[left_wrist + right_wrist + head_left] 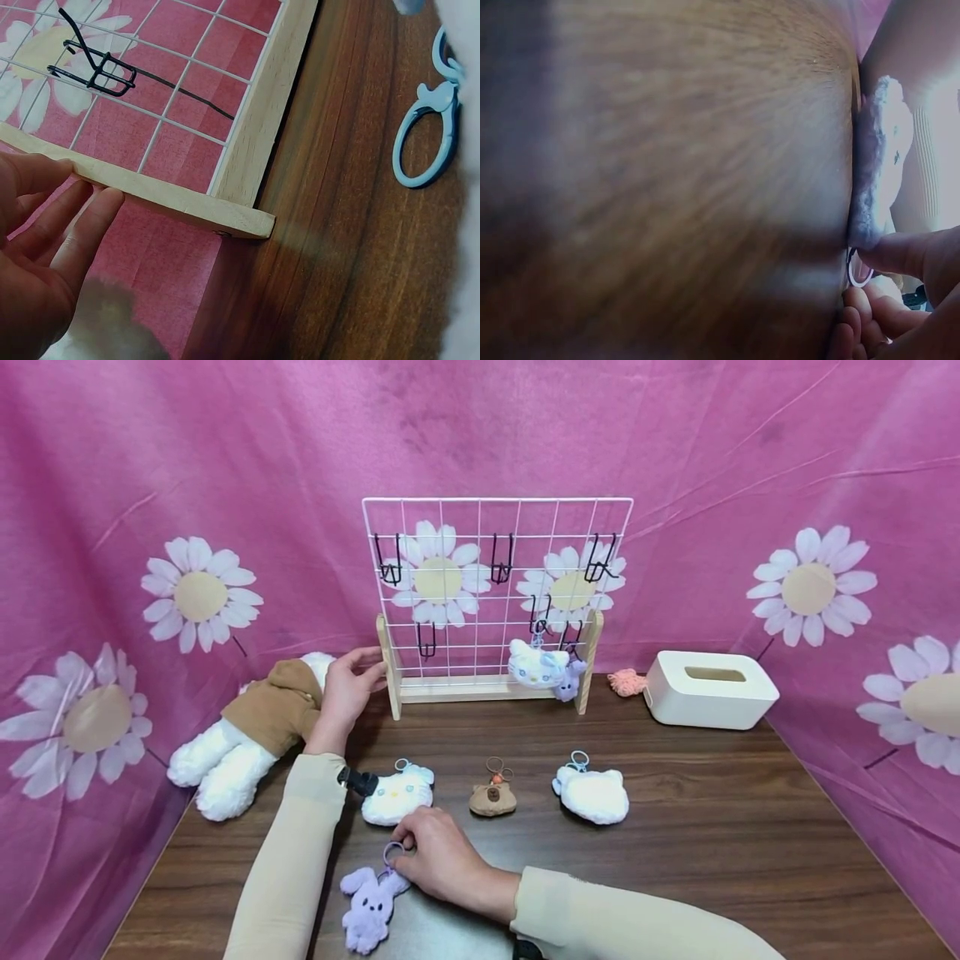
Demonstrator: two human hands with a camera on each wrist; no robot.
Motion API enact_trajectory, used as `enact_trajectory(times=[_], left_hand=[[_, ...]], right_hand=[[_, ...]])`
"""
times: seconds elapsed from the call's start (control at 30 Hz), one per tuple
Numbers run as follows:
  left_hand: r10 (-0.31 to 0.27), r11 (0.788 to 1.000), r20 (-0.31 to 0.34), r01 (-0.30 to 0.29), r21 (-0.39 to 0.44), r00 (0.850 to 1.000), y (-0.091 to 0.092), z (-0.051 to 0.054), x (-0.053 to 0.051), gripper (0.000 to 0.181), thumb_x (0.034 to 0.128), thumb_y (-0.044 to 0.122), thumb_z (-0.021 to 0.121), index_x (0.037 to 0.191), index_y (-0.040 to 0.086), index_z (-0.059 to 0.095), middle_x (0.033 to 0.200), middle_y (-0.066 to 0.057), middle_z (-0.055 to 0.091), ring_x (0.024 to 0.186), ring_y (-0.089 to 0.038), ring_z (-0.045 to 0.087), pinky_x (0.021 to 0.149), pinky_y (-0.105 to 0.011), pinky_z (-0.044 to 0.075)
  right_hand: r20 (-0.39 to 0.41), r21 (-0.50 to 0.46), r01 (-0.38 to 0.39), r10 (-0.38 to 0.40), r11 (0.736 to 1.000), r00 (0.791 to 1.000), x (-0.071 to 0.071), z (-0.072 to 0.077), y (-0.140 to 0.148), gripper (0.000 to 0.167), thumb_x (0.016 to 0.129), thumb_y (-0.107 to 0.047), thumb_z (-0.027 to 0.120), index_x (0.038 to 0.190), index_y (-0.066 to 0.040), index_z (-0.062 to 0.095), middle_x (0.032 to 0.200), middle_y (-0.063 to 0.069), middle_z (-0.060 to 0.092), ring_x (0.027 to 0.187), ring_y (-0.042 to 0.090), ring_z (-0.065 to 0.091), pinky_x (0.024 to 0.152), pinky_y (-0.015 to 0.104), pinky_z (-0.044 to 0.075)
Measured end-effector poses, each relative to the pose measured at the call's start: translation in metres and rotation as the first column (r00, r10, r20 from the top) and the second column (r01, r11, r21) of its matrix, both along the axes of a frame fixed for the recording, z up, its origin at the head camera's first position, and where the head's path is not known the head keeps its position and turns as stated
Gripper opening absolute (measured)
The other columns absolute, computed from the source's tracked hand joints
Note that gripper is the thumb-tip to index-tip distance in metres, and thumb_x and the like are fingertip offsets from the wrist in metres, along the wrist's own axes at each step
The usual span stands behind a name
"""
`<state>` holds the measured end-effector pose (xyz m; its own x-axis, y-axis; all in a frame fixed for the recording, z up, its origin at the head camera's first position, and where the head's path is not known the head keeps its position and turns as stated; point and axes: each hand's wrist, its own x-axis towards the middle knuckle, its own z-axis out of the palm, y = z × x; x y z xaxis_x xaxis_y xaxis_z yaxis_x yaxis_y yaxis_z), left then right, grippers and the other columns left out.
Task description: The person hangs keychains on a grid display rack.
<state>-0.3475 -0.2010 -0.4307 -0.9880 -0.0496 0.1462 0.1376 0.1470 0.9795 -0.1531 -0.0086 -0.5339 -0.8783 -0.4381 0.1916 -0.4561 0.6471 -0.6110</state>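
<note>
In the head view my left hand point(348, 692) is at the left wooden post point(389, 668) of a white wire rack point(480, 597). The left wrist view shows the thumb and fingertips of that hand point(49, 232) holding the post's edge point(150, 187). Low in the head view, my right hand point(446, 864) pinches the ring point(392, 852) of a purple bunny plush point(369, 910) that lies on the table. From the right wrist, the thumb and fingers of the hand point(900, 292) are at the ring point(859, 274), beside the fuzzy plush point(881, 165).
White cat plushes point(397, 795) point(596, 795) lie either side of a brown plush point(492, 797). Black hooks point(501, 560) are on the grid; a cat plush point(536, 664) and purple plush point(570, 681) hang low right. A clothed plush point(273, 706), tissue box point(711, 691) and coral item point(626, 682) flank it.
</note>
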Motion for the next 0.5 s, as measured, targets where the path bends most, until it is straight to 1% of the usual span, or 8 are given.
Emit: enact_trajectory(times=[0.13,0.2,0.27,0.3,0.33,0.4,0.43,0.5], left_hand=[[0.003,1.000,-0.001,-0.003,-0.001,1.000,0.000,0.000,0.000,0.040,0.1109,0.004,0.068,0.150,-0.007,0.065,0.147,-0.034,0.068,0.102,-0.008,0.075,0.092,-0.019,0.071],[0.004,1.000,0.002,-0.004,0.001,1.000,0.000,-0.001,0.000,0.040,0.1109,0.003,0.068,0.150,-0.007,0.065,0.147,-0.033,0.068,0.103,-0.008,0.075,0.093,-0.020,0.071],[0.002,1.000,0.005,-0.002,0.004,1.000,0.000,-0.001,0.000,0.040,0.1108,0.003,0.068,0.150,-0.007,0.065,0.148,-0.033,0.067,0.104,-0.008,0.075,0.093,-0.020,0.071],[0.001,1.000,0.006,-0.001,0.003,1.000,0.000,-0.002,0.000,0.040,0.1108,0.003,0.068,0.150,-0.007,0.065,0.148,-0.034,0.067,0.103,-0.008,0.075,0.094,-0.020,0.071],[0.002,1.000,0.007,-0.002,0.003,1.000,0.000,-0.002,0.000,0.040,0.1107,0.003,0.068,0.149,-0.007,0.065,0.147,-0.034,0.067,0.103,-0.007,0.075,0.093,-0.020,0.071],[0.004,1.000,0.007,-0.004,0.004,1.000,0.000,-0.003,-0.002,0.039,0.1106,0.002,0.068,0.149,-0.007,0.066,0.146,-0.033,0.068,0.101,-0.006,0.075,0.092,-0.020,0.071],[0.004,1.000,0.005,-0.004,0.005,1.000,0.000,-0.003,-0.002,0.039,0.1106,0.002,0.067,0.148,-0.008,0.066,0.146,-0.033,0.068,0.100,-0.005,0.075,0.092,-0.020,0.071],[0.004,1.000,0.000,-0.004,0.011,1.000,0.001,-0.003,-0.003,0.038,0.1104,0.001,0.067,0.148,-0.008,0.066,0.145,-0.033,0.068,0.098,-0.005,0.075,0.091,-0.020,0.072]], right_hand=[[-0.011,-0.025,-0.018,0.017,1.000,1.000,0.000,0.002,0.001,0.017,0.086,-0.029,0.092,0.091,-0.029,0.076,0.084,-0.021,0.060,0.081,-0.005,0.050,0.070,0.008,0.043],[-0.007,-0.038,-0.027,0.027,0.999,1.000,0.001,0.006,0.003,0.020,0.086,-0.028,0.093,0.088,-0.029,0.073,0.083,-0.021,0.060,0.079,-0.005,0.050,0.068,0.010,0.043],[0.003,-0.048,-0.045,0.045,0.998,0.999,0.003,0.014,0.005,0.022,0.086,-0.026,0.094,0.084,-0.028,0.072,0.081,-0.020,0.061,0.076,-0.005,0.051,0.066,0.010,0.044],[0.001,-0.040,-0.060,0.060,0.997,0.998,0.003,0.014,0.005,0.021,0.087,-0.025,0.093,0.083,-0.027,0.072,0.080,-0.020,0.062,0.075,-0.006,0.052,0.064,0.010,0.045],[0.000,-0.036,-0.072,0.072,0.997,0.997,0.005,0.018,0.007,0.020,0.089,-0.023,0.091,0.082,-0.026,0.072,0.079,-0.019,0.062,0.074,-0.006,0.052,0.063,0.010,0.045],[0.027,-0.045,-0.094,0.095,0.995,0.995,0.007,0.030,0.008,0.019,0.091,-0.019,0.089,0.081,-0.022,0.073,0.078,-0.017,0.065,0.070,-0.007,0.053,0.061,0.009,0.048],[0.050,-0.050,-0.099,0.101,0.994,0.994,0.009,0.038,0.009,0.018,0.092,-0.017,0.088,0.081,-0.020,0.074,0.078,-0.016,0.067,0.069,-0.008,0.054,0.061,0.009,0.049],[0.086,-0.050,-0.097,0.101,0.994,0.991,0.010,0.048,0.010,0.016,0.094,-0.016,0.087,0.082,-0.019,0.076,0.076,-0.015,0.069,0.068,-0.010,0.054,0.061,0.007,0.049]])
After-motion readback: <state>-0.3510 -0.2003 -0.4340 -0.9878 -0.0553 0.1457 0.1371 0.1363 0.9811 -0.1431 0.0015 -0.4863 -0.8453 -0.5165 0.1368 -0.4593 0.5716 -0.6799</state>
